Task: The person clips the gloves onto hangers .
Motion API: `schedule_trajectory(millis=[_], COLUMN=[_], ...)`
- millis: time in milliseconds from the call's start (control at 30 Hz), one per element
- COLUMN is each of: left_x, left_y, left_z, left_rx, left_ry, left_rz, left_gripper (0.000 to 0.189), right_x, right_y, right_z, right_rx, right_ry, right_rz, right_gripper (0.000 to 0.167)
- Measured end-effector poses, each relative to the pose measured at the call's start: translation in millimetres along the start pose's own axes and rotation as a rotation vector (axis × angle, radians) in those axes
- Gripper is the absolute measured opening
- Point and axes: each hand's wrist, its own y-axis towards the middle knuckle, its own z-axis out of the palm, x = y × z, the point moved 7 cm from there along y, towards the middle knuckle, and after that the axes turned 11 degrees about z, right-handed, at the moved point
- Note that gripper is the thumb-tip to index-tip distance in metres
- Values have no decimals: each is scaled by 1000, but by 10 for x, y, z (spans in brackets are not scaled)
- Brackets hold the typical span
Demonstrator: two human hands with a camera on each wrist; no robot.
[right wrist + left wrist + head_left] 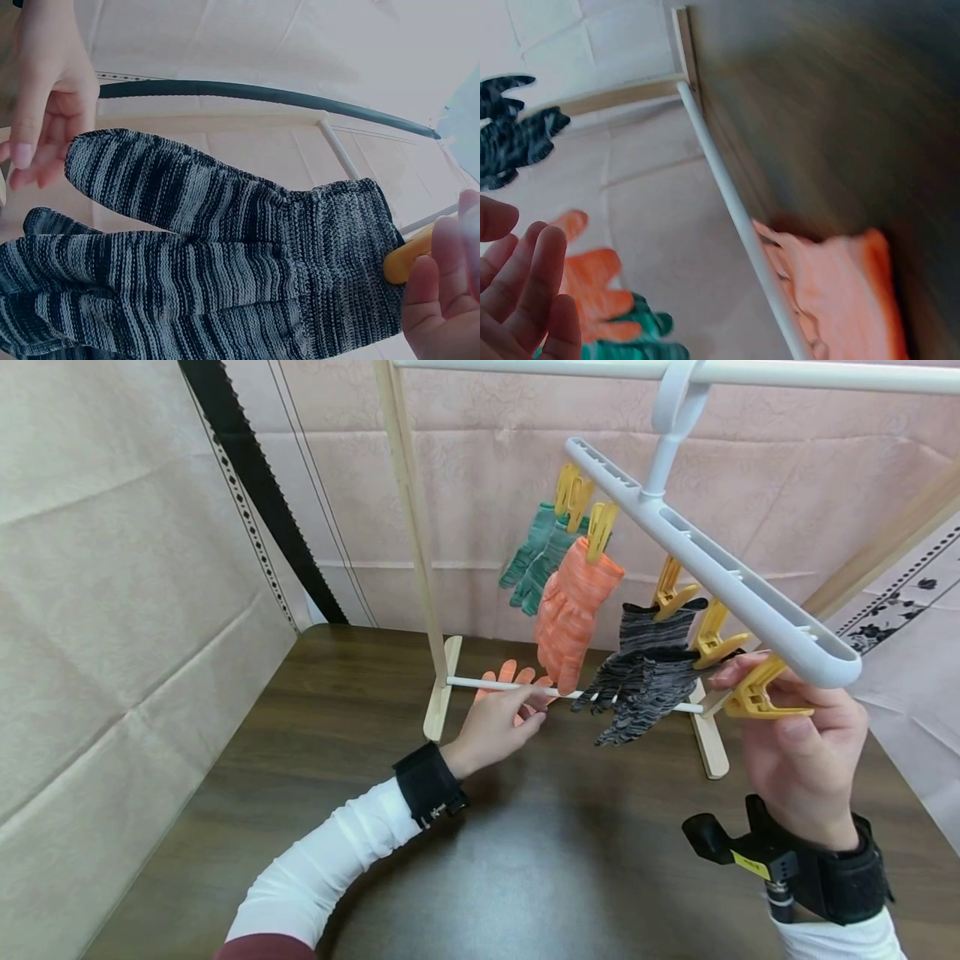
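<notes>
My left hand (498, 727) is over the table by the rack's low white rod (480, 682), its fingers loosely bent and holding nothing. Behind it lies an orange glove (840, 292), its fingers showing past the hand in the head view. My right hand (810, 735) is at the near end of the pale blue hanger (720, 560), fingers and thumb about a yellow clothespin (765, 693). Beside those fingertips hang black-and-grey striped knit gloves (187, 232), pinned by the cuffs. Farther along, another orange glove (573, 610) and green gloves (543, 560) hang from yellow clips.
The hanger hooks over a white top bar (540, 367). Wooden posts (416, 510) with wooden feet (442, 693) stand on the dark brown table (525, 860). Pale cloth (112, 568) surrounds the table, with a black strip (262, 493) at the left.
</notes>
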Motion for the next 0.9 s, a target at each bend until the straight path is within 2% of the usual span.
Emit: schedule_trajectory(millis=[200, 333, 433, 633, 900], left_x=[224, 362, 446, 530, 574], left_y=[-101, -178, -219, -253, -296], left_z=[-3, 1, 5, 21, 58], left_rx=[108, 176, 212, 261, 330], left_ry=[43, 80, 75, 81, 144], left_rz=[-69, -67, -73, -116, -134], left_gripper=[23, 19, 19, 21, 22], right_x=[-2, 5, 9, 16, 22], right_y=[6, 11, 11, 5, 7], right_z=[3, 1, -5, -11, -4], right_rx=[0, -7, -10, -17, -30], right_ry=[-10, -17, -26, -35, -40], right_rz=[19, 20, 27, 34, 34], right_gripper=[43, 44, 45, 44, 44])
